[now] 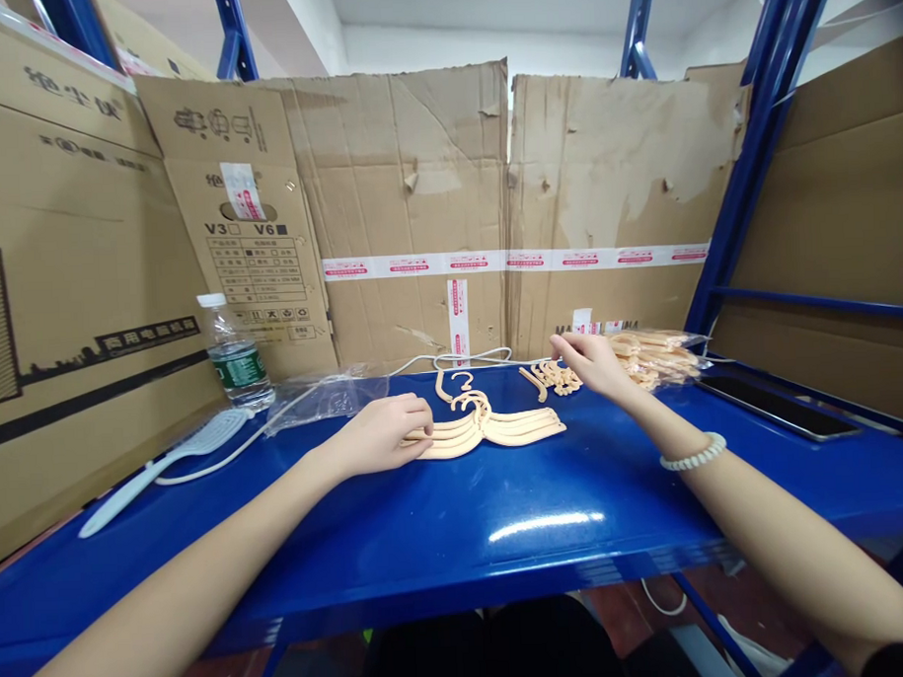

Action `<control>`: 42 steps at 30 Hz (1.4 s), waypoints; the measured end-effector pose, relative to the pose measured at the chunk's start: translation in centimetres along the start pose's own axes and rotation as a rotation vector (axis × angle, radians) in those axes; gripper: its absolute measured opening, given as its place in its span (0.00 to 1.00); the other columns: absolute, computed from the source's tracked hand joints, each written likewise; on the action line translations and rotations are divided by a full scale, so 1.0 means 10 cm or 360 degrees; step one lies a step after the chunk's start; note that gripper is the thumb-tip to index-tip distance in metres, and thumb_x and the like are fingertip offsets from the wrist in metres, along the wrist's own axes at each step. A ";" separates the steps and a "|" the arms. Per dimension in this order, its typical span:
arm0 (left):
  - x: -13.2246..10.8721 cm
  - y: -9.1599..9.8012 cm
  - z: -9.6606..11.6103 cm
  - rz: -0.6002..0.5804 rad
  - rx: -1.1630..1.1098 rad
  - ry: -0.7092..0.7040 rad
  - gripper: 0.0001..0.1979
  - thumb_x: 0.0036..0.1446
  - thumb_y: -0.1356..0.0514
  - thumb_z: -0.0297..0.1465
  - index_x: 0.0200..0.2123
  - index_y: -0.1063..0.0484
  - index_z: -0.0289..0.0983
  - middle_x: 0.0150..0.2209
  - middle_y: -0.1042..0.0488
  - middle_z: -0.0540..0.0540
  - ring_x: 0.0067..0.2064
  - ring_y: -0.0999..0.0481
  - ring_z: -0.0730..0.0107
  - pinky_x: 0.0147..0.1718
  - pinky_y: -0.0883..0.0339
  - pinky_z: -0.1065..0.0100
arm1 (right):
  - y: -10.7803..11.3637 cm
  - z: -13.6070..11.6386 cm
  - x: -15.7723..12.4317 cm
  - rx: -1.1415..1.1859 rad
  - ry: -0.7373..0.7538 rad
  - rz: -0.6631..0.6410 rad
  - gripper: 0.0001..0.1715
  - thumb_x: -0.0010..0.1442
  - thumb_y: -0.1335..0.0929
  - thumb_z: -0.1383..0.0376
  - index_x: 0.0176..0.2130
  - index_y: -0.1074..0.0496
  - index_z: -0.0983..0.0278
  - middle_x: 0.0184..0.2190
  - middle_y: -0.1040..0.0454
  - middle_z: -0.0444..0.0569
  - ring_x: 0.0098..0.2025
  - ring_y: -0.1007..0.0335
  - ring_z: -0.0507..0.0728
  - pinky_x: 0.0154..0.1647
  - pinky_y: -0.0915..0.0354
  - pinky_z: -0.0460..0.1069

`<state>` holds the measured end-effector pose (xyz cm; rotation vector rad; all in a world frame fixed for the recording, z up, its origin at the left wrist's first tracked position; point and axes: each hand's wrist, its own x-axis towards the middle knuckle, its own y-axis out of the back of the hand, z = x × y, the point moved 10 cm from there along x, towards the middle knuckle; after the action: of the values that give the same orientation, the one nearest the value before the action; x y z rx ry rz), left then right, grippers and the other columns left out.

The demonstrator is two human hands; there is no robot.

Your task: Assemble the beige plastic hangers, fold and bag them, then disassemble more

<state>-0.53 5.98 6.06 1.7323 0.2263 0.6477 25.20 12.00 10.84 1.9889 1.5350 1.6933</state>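
Note:
A small stack of peach plastic hangers (491, 424) lies on the blue shelf (458, 516) in front of me. My left hand (387, 432) rests on the stack's left end with its fingers curled over the hanger arms. Farther back, my right hand (591, 359) reaches into a little heap of loose peach hooks (557, 377), fingers pinched together; whether a hook is between them I cannot make out. A single loose hook (462, 382) lies just behind the stack. A white bead bracelet (694, 454) circles my right wrist.
Bagged peach hangers (655, 354) sit at the back right beside a dark phone (776, 406). At the left stand a water bottle (235, 354), a clear plastic bag (327, 394) and a white brush (167, 463). Cardboard sheets (417, 201) wall the shelf; a white cable (467, 358) runs along the back.

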 end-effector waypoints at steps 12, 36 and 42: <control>-0.01 0.00 0.02 0.0050 -0.0017 -0.0040 0.08 0.63 0.47 0.30 0.34 0.29 0.37 0.37 0.25 0.45 0.39 0.27 0.64 0.38 0.34 0.66 | 0.11 0.04 0.01 0.0032 -0.0061 0.0183 0.30 0.64 0.43 0.50 0.21 0.33 0.63 0.16 0.37 0.44 0.23 0.37 0.55 0.28 0.46 0.48; 0.00 0.05 0.06 0.0060 0.0021 -0.0059 0.09 0.63 0.47 0.30 0.33 0.28 0.37 0.37 0.25 0.44 0.39 0.27 0.63 0.37 0.35 0.66 | 0.13 0.05 0.01 -0.0005 -0.0078 0.0213 0.26 0.62 0.41 0.54 0.19 0.35 0.63 0.15 0.38 0.43 0.22 0.38 0.54 0.26 0.47 0.47; 0.00 0.04 0.05 0.0060 0.0018 -0.0053 0.09 0.63 0.47 0.30 0.34 0.28 0.37 0.37 0.25 0.44 0.39 0.27 0.63 0.38 0.34 0.66 | 0.14 0.05 0.01 0.0005 -0.0082 0.0218 0.25 0.62 0.40 0.55 0.19 0.34 0.63 0.14 0.39 0.42 0.22 0.38 0.53 0.26 0.47 0.47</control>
<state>-0.36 5.49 6.36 1.7602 0.1747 0.6453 26.47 11.62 11.58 2.1669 1.4158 1.6732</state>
